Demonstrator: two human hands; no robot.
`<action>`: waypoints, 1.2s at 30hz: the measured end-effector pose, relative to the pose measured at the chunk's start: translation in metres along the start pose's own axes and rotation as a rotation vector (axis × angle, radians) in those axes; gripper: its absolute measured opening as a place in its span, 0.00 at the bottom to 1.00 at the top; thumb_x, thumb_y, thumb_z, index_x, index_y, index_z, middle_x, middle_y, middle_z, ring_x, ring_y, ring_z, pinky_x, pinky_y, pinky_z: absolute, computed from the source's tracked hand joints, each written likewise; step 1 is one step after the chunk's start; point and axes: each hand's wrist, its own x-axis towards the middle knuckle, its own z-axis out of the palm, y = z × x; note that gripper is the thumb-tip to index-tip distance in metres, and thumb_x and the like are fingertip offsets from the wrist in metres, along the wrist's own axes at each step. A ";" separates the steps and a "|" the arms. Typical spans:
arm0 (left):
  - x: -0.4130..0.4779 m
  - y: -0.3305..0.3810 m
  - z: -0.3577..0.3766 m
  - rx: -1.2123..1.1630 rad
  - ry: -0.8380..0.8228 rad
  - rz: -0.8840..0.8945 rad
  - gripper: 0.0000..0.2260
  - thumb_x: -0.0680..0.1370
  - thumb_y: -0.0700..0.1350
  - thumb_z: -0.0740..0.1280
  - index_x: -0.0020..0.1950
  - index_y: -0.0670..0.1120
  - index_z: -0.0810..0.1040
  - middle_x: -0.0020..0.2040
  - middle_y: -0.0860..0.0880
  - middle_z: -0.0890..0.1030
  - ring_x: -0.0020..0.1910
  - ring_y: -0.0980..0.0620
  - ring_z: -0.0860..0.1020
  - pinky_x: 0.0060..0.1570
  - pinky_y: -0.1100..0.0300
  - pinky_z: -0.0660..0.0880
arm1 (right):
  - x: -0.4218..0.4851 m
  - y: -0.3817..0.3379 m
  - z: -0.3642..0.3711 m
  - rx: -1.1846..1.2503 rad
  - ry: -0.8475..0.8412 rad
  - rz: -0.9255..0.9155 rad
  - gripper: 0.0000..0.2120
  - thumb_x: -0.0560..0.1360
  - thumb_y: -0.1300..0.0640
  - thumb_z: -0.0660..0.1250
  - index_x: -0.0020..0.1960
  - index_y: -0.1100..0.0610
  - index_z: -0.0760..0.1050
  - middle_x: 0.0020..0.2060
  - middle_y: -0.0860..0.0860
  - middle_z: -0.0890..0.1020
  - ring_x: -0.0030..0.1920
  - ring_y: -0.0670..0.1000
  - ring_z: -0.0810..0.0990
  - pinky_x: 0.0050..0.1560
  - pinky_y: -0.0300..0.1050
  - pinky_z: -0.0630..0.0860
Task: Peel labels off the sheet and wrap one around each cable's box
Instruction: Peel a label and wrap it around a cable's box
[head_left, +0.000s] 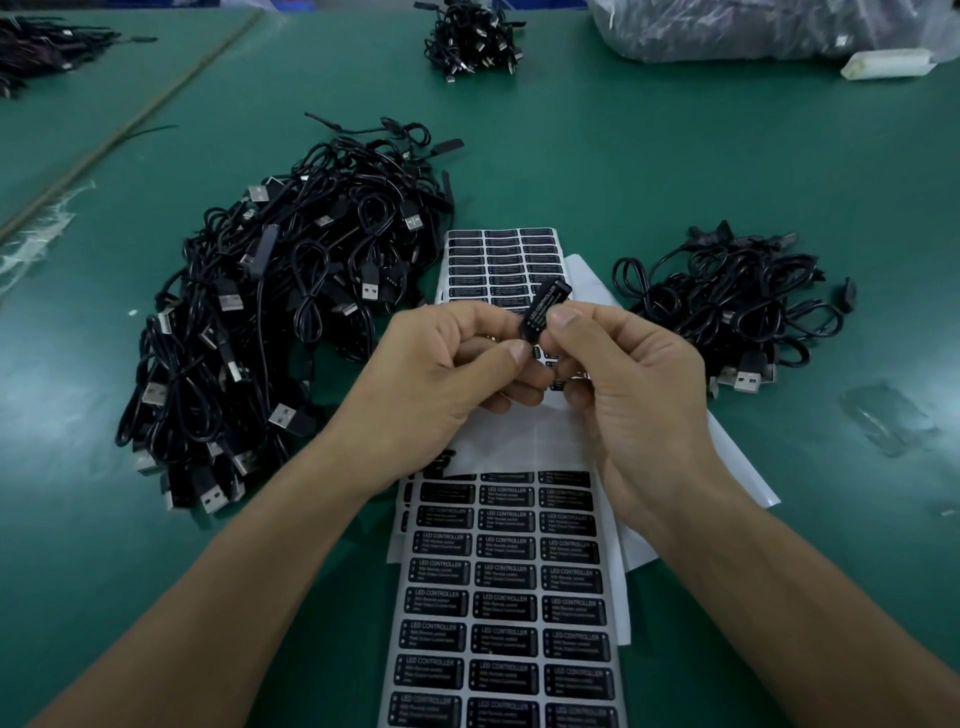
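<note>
A clear bag (753, 26) at the far right holds something dark and blurred. On the green table (623, 156), cables (270, 312) lie heaped either side of label sheets (498, 597). Above the sheets, left hand (441, 374) and right hand (639, 384) pinch the labelled box (545, 312) in curled fingers.

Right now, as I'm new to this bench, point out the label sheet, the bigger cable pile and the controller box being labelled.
label sheet (501, 603): head view, a middle-column label.
bigger cable pile (270, 312): head view, tangled cables near its middle.
controller box (544, 304): head view, its printed label face.
</note>
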 end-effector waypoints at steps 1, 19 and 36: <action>0.000 0.000 0.000 0.000 0.001 -0.002 0.05 0.82 0.38 0.66 0.52 0.44 0.81 0.42 0.47 0.87 0.40 0.53 0.85 0.40 0.65 0.79 | 0.000 0.000 0.000 -0.001 0.001 0.003 0.07 0.76 0.62 0.70 0.39 0.57 0.81 0.32 0.47 0.82 0.30 0.39 0.77 0.32 0.30 0.73; -0.002 0.001 0.001 -0.011 -0.009 0.006 0.05 0.81 0.37 0.66 0.51 0.45 0.81 0.42 0.47 0.87 0.40 0.53 0.85 0.39 0.66 0.79 | -0.001 -0.001 0.000 0.020 0.001 -0.022 0.06 0.77 0.65 0.69 0.41 0.61 0.80 0.29 0.46 0.82 0.27 0.39 0.76 0.29 0.31 0.72; -0.003 0.003 0.004 0.017 0.010 0.028 0.03 0.79 0.40 0.70 0.53 0.44 0.81 0.42 0.47 0.87 0.39 0.53 0.85 0.39 0.65 0.79 | 0.000 0.006 -0.001 -0.020 -0.012 -0.102 0.07 0.77 0.65 0.70 0.41 0.60 0.82 0.29 0.46 0.82 0.28 0.41 0.77 0.30 0.32 0.74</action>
